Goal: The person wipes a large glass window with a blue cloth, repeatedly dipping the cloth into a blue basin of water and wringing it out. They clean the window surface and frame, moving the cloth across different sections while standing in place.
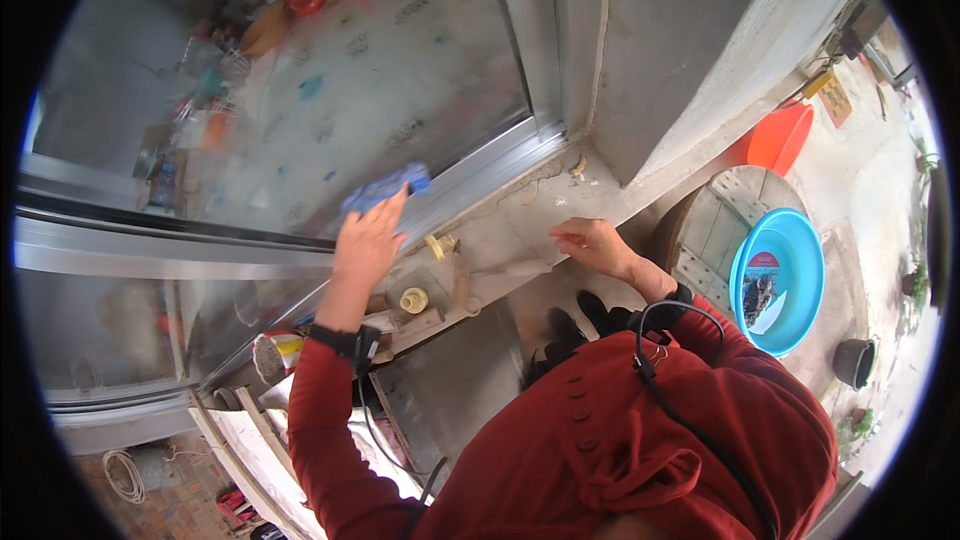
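Note:
My left hand [369,244] presses a folded blue cloth [382,186] against the lower part of a window pane [352,97], close to the aluminium frame [480,167]. The cloth is slightly blurred and partly hidden under my fingers. My right hand [596,246] hangs over the edge of the concrete sill [517,217], fingers loosely curled; whether anything is inside them cannot be made out. Between my hands, two pale yellow plastic fittings [413,301] and a worn wooden piece [460,281] lie on the sill.
A turquoise basin [806,281] with a dark rag inside rests on a wooden cable-reel top [701,255] at my right. Beyond it stands an orange-red tub [784,139]. A black bucket [855,364] sits on the ground. At lower left are boards [247,465] and a coiled hose [124,476].

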The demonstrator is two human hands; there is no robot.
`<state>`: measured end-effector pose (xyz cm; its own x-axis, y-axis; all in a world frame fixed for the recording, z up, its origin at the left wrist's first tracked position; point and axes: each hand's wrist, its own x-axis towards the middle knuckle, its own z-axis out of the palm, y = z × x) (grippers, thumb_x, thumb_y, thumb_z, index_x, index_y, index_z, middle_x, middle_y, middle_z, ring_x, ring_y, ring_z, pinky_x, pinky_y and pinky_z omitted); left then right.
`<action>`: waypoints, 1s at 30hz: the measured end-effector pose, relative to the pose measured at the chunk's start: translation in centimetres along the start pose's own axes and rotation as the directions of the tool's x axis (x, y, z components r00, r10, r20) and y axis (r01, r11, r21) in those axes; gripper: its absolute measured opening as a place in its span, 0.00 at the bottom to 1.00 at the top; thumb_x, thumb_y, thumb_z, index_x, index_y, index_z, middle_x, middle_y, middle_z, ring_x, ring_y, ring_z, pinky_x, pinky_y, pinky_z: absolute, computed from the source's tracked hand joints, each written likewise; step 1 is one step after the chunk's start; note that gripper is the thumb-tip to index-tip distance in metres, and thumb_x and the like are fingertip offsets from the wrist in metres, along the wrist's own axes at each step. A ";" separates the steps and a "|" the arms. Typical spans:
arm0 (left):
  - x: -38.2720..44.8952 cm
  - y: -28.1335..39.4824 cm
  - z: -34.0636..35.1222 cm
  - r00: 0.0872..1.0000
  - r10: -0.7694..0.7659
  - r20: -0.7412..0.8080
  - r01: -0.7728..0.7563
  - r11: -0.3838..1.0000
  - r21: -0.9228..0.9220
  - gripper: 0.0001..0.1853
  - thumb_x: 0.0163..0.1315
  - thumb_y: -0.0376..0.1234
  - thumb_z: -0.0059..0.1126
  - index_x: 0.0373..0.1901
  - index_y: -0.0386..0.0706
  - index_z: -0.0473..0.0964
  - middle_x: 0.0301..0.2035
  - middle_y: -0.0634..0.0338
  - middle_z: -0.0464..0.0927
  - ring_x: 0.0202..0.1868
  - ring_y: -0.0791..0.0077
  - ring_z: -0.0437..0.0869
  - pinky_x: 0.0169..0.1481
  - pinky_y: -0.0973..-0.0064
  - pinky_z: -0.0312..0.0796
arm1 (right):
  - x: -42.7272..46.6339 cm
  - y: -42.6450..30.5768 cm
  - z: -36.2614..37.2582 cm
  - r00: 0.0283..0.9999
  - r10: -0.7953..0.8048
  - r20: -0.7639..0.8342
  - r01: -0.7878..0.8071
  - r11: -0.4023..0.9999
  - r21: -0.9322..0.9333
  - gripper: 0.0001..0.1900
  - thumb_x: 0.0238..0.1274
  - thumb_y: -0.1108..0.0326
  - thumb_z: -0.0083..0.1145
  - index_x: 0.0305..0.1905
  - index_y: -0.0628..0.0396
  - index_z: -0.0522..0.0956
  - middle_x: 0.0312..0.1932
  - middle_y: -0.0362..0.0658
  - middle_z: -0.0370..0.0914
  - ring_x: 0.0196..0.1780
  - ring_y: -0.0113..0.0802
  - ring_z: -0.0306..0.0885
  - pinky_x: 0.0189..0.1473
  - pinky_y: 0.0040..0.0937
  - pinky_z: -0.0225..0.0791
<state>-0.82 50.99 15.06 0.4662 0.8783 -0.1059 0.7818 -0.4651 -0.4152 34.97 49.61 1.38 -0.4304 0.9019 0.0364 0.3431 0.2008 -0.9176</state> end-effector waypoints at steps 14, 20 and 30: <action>15.0 6.3 0.3 0.946 0.261 -0.190 -0.267 0.964 -0.007 0.33 0.66 0.46 0.49 0.69 0.40 0.58 0.63 0.65 0.68 0.58 0.79 0.71 0.56 0.74 0.62 | -1.9 0.4 0.3 0.994 0.107 -0.004 -0.107 0.994 -0.036 0.14 0.57 0.73 0.60 0.50 0.58 0.80 0.40 0.46 0.81 0.43 0.33 0.81 0.47 0.28 0.75; 7.3 1.4 0.2 0.977 0.199 -0.072 -0.194 0.978 0.073 0.35 0.65 0.47 0.51 0.71 0.43 0.56 0.65 0.66 0.64 0.58 0.81 0.71 0.55 0.74 0.63 | -1.9 0.3 0.6 0.995 0.040 -0.095 -0.040 0.999 0.004 0.11 0.55 0.70 0.60 0.45 0.54 0.81 0.38 0.49 0.82 0.41 0.42 0.83 0.43 0.33 0.75; -5.7 -3.1 -2.3 0.899 -0.379 -0.218 0.420 0.888 0.186 0.37 0.59 0.46 0.58 0.68 0.42 0.60 0.68 0.61 0.58 0.66 0.67 0.62 0.66 0.63 0.58 | -1.1 -0.8 2.2 0.998 0.043 -0.040 -0.040 0.997 0.064 0.11 0.57 0.70 0.59 0.46 0.54 0.81 0.38 0.49 0.82 0.39 0.43 0.83 0.42 0.33 0.75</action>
<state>-4.93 47.14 18.98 0.2128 0.9421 0.2593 0.8132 -0.0236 -0.5815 33.36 47.64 1.23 -0.3815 0.9243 0.0130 0.3063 0.1396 -0.9416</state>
